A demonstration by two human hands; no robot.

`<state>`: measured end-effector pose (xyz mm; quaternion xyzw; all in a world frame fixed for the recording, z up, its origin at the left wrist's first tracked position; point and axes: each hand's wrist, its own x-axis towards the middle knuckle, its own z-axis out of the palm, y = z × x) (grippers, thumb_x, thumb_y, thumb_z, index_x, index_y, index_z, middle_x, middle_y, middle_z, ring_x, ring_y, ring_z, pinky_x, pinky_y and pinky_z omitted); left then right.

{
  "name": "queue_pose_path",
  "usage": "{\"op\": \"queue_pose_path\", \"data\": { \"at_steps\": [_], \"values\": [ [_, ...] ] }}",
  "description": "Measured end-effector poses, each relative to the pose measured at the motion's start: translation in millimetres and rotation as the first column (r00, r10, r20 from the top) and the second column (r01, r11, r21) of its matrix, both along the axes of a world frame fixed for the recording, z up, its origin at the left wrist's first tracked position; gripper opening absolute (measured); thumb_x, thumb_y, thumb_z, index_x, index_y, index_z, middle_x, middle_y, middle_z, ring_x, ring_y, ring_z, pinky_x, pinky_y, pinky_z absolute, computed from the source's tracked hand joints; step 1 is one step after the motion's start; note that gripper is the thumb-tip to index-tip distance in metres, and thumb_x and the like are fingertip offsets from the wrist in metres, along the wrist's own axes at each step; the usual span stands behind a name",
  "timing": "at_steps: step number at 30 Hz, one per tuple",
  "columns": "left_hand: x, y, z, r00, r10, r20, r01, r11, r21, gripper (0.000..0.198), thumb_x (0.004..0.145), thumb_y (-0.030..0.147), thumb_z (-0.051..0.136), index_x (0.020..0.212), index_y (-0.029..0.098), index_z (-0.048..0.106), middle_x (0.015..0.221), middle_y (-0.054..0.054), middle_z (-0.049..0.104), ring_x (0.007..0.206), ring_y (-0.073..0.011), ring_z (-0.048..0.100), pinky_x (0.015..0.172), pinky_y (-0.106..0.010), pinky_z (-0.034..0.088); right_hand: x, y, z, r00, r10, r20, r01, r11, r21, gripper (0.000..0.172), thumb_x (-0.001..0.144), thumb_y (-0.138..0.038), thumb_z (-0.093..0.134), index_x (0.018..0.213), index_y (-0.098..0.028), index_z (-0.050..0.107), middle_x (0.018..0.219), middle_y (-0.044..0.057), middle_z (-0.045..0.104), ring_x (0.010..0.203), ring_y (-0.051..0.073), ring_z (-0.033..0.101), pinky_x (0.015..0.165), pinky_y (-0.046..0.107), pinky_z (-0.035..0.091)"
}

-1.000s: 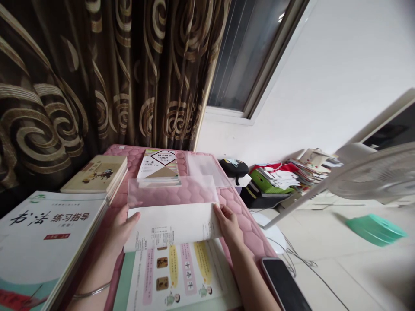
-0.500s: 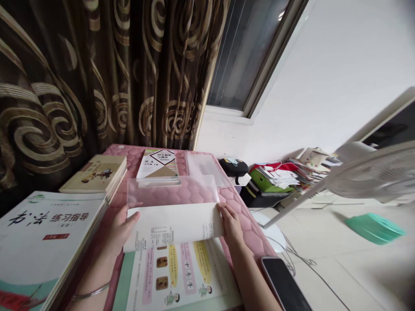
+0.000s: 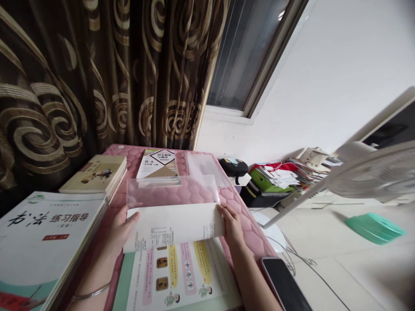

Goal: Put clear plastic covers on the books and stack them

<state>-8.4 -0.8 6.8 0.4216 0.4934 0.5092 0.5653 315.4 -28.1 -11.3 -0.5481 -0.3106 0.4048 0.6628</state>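
Heavy brown curtains (image 3: 113, 65) with gold swirls hang beside a white-framed window (image 3: 246, 56) of dark glass, set in a plain white wall (image 3: 337, 77). Below, pale floor tiles (image 3: 324, 272) carry a thin black cable (image 3: 308, 272) and a teal plastic lid (image 3: 374, 228), near a white standing fan (image 3: 372, 177).

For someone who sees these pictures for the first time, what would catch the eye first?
The large brown swirled curtain fills the upper left. At the bottom centre, the left hand and right hand hold a curved white page of an open workbook on a pink quilted mat. A white electric fan cuts in at the right edge.
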Motion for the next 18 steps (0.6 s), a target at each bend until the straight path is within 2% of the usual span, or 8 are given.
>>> {"op": "queue_pose_path", "data": {
  "at_steps": [6,18],
  "values": [
    [-0.7,2.3,-3.7,1.0,-0.022,0.005,0.022,1.0,0.011,0.056,0.06,0.042,0.08,0.107,0.021,0.056,0.078,-0.002,0.072,0.071,-0.0254,0.071,0.06,-0.031,0.053,-3.0,-0.3,4.0,1.0,0.023,0.018,-0.022,1.0,-0.012,0.033,0.065,-0.053,0.074,0.067,-0.023,0.06,0.061,-0.003,0.05,0.053,0.013,0.038,0.047,0.025,0.027],
    [1.0,0.9,1.1,1.0,0.006,0.021,-0.006,1.0,-0.008,0.058,0.055,0.042,0.081,0.102,0.018,0.056,0.072,-0.001,0.071,0.069,-0.025,0.07,0.06,-0.031,0.052,-4.3,-0.3,4.2,0.999,-0.004,-0.049,0.004,1.0,-0.003,0.033,0.061,-0.051,0.078,0.066,-0.022,0.063,0.062,-0.004,0.05,0.056,0.013,0.038,0.05,0.025,0.027]
  ]
}}
